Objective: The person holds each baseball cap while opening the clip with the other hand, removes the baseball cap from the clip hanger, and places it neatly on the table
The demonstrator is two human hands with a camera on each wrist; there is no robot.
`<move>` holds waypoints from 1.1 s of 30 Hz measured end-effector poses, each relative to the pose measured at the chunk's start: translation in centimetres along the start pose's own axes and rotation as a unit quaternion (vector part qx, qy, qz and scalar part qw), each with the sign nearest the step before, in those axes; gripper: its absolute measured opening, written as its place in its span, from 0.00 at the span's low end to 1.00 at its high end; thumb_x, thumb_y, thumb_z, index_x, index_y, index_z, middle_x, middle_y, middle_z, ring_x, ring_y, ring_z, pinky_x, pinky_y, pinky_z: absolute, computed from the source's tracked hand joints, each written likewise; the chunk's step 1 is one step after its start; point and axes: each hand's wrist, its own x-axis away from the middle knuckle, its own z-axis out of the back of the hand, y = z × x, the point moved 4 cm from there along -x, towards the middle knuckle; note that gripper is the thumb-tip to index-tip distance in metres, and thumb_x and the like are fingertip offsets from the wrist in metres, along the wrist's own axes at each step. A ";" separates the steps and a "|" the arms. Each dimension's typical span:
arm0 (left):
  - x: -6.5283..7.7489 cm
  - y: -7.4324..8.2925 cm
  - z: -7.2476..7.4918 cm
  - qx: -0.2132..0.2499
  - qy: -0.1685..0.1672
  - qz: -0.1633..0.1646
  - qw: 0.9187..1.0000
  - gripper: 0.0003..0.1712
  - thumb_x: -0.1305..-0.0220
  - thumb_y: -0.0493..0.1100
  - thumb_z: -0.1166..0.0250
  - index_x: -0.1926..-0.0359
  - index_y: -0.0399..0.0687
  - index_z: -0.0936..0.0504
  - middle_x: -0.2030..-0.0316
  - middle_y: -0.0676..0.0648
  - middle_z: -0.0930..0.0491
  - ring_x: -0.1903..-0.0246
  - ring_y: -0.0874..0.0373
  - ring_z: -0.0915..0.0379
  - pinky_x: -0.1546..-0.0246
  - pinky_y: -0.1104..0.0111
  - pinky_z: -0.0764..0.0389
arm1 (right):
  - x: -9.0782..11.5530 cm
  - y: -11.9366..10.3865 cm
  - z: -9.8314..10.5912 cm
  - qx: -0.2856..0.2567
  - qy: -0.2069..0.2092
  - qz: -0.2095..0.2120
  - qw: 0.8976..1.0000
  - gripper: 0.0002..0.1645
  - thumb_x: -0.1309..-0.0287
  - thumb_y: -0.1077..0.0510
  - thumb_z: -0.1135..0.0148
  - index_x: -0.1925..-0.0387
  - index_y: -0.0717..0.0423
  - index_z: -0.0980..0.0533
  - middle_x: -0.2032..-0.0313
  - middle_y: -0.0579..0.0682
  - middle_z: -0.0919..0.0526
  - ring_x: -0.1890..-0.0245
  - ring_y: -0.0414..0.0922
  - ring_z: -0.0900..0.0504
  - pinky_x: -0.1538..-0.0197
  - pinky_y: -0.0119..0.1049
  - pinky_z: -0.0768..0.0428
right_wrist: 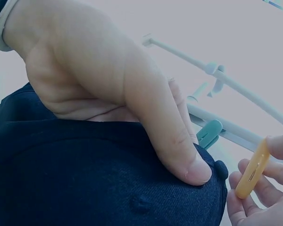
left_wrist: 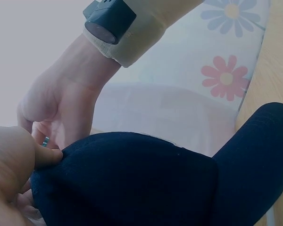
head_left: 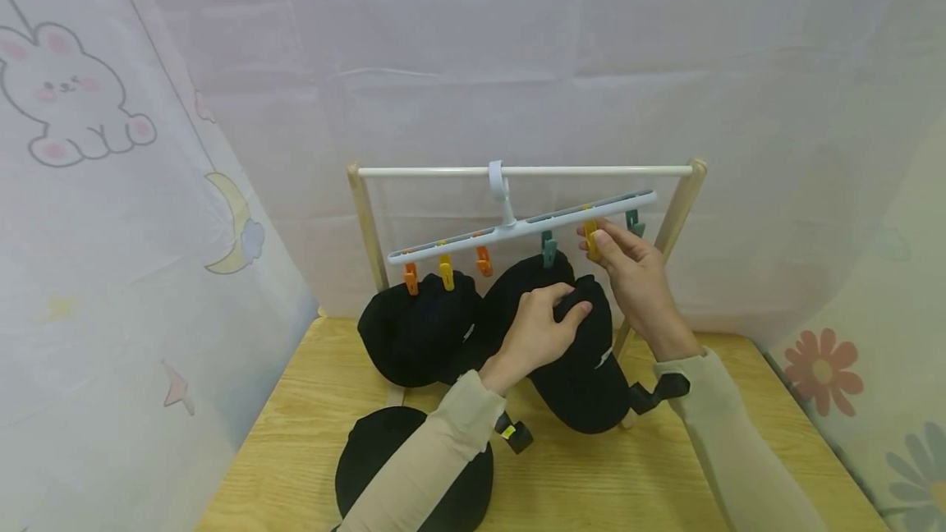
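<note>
My left hand (head_left: 535, 331) grips a black cap (head_left: 580, 388) at its crown, thumb on the outside and fingers behind the fabric. In the right wrist view, that thumb presses close to the cap's top button (right_wrist: 220, 170). My right hand (head_left: 641, 282) pinches a yellow clothespin (head_left: 591, 243) between thumb and fingers, below the right half of a tilted pale-blue clip hanger (head_left: 528, 226). The held cap is just below and left of this clothespin. To its left, another black cap (head_left: 528, 273) hangs under a green clothespin (head_left: 548, 251).
The hanger hooks over the white rod of a wooden-sided rack (head_left: 676, 208). At left a black cap (head_left: 417, 335) hangs from orange and yellow clothespins. Another black cap (head_left: 384, 450) lies on the wooden table (head_left: 273, 442), partly under my left sleeve. A green clothespin (head_left: 634, 222) hangs at far right.
</note>
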 end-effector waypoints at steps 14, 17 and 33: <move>0.7 0.1 0.4 0.007 0.011 -0.002 1.000 0.14 0.21 0.47 0.35 0.45 0.44 0.13 0.48 0.47 0.11 0.48 0.58 0.14 0.43 0.63 0.15 | 0.1 -0.2 0.1 0.034 0.017 -0.001 0.999 0.31 0.20 0.52 0.41 0.26 0.65 0.30 0.40 0.45 0.18 0.41 0.44 0.19 0.36 0.29 0.22; 0.8 0.1 0.6 0.011 0.013 0.000 1.000 0.14 0.21 0.47 0.35 0.45 0.43 0.14 0.48 0.46 0.11 0.47 0.59 0.15 0.44 0.66 0.16 | 0.1 -0.1 0.2 0.035 0.022 -0.001 0.999 0.29 0.20 0.52 0.40 0.28 0.63 0.28 0.41 0.46 0.18 0.42 0.42 0.18 0.37 0.29 0.21; 1.4 0.0 1.1 0.092 0.020 0.027 0.995 0.14 0.19 0.47 0.38 0.49 0.42 0.13 0.58 0.46 0.10 0.58 0.62 0.16 0.50 0.68 0.17 | 1.5 1.1 1.5 0.095 0.005 -0.011 0.995 0.36 0.19 0.52 0.42 0.23 0.69 0.37 0.41 0.40 0.18 0.41 0.36 0.16 0.38 0.25 0.20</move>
